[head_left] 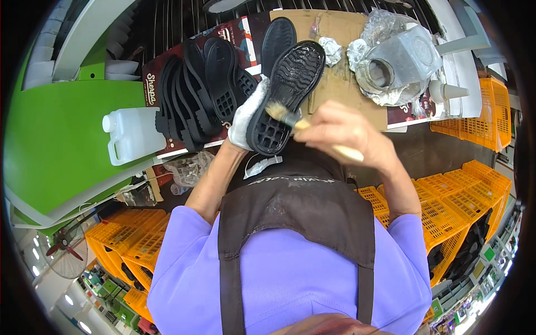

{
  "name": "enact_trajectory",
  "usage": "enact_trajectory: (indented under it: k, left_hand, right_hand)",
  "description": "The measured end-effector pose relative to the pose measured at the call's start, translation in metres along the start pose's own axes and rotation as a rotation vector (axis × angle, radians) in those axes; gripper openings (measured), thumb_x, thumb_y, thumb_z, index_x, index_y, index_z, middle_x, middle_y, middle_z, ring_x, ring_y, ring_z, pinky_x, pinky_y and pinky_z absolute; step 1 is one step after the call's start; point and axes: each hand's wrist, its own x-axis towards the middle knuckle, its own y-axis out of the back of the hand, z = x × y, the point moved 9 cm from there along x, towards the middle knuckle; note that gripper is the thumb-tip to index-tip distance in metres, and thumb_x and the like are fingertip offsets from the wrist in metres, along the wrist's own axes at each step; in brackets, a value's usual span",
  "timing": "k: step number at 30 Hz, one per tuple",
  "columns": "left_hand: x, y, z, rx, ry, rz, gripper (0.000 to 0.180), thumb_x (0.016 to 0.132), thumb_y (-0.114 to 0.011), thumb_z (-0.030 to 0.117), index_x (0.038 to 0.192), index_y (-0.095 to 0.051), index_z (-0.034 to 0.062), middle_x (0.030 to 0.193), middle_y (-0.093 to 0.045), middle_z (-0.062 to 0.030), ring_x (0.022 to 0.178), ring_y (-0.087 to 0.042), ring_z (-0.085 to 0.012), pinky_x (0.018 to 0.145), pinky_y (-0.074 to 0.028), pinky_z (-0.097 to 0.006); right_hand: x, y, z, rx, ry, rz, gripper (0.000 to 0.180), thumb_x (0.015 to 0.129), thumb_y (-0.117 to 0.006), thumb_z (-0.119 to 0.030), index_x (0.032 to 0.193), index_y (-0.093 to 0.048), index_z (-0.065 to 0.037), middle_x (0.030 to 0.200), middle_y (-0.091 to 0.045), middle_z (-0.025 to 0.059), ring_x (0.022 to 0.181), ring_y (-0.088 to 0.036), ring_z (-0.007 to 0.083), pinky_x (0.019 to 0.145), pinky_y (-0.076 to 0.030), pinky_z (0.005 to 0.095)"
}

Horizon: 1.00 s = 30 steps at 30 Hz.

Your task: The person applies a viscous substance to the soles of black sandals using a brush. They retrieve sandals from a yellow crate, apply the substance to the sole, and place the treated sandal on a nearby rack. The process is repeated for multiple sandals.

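In my left hand (pixel 247 120), which wears a white glove, is a black shoe sole (pixel 291 78) gripped by its edge. Its inner face is turned up; the front half looks wet and shiny, and the heel end has a grid of square recesses. My bare right hand (pixel 349 134) is closed round the pale handle of a brush (pixel 285 116), whose bristles touch the sole near its middle. Behind the held sole lies another black sole (pixel 278 40). More black soles (pixel 187 95) stand and lean together in a row to the left.
Right of the soles, a clear plastic jar (pixel 385 70) lies tilted on crumpled wrapping over cardboard (pixel 343 89). A white nozzle bottle (pixel 448 91) is beside it. At left, a white jug (pixel 133 134) stands by a green machine (pixel 67 128). Orange crates (pixel 446 209) stand at both sides behind me.
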Motion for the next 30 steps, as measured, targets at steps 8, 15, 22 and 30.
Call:
enact_trajectory:
  k: [8, 15, 22, 30]
  left_hand:
    - [0.002, 0.003, -0.010, 0.212, 0.030, -0.012, 0.047, 0.098, -0.033, 0.040, 0.127, -0.045, 0.0044, 0.108, -0.060, -0.0103, 0.084, -0.062, -0.0182, 0.076, -0.052, -0.031]
    - [0.003, 0.014, 0.000, 0.408, -0.045, 0.007, 0.050, 0.097, -0.033, 0.045, 0.120, -0.049, 0.0028, 0.095, -0.062, -0.0097, 0.081, -0.061, -0.0160, 0.074, -0.051, -0.029]
    - [0.011, 0.016, 0.003, 0.321, -0.135, -0.021, 0.044, 0.100, -0.031, 0.034, 0.127, -0.044, 0.0025, 0.108, -0.058, -0.0076, 0.092, -0.059, -0.0157, 0.083, -0.048, -0.029]
    - [0.013, 0.022, 0.001, 0.300, -0.120, 0.021, 0.046, 0.100, -0.027, 0.031, 0.129, -0.042, -0.0018, 0.111, -0.058, -0.0112, 0.096, -0.058, -0.0184, 0.086, -0.047, -0.030]
  right_hand:
    - [-0.012, 0.034, 0.058, -0.252, -0.252, 0.357, 0.014, 0.078, -0.065, -0.005, 0.093, -0.066, -0.003, 0.077, -0.061, 0.0104, 0.067, -0.059, 0.0236, 0.061, -0.047, 0.0327]
    - [-0.016, 0.032, 0.064, 0.336, -0.616, 0.306, 0.015, 0.083, -0.063, -0.011, 0.093, -0.069, -0.002, 0.081, -0.066, 0.0094, 0.070, -0.061, 0.0134, 0.063, -0.046, 0.0242]
    - [-0.006, 0.011, 0.035, 0.082, -0.380, 0.280, 0.014, 0.081, -0.061, -0.005, 0.094, -0.066, 0.000, 0.076, -0.062, 0.0111, 0.068, -0.060, 0.0193, 0.061, -0.047, 0.0299]
    - [-0.011, -0.014, 0.070, 0.660, -0.665, 0.051, 0.024, 0.081, -0.065, -0.027, 0.087, -0.071, -0.005, 0.073, -0.065, 0.0016, 0.062, -0.055, 0.0081, 0.053, -0.044, 0.0249]
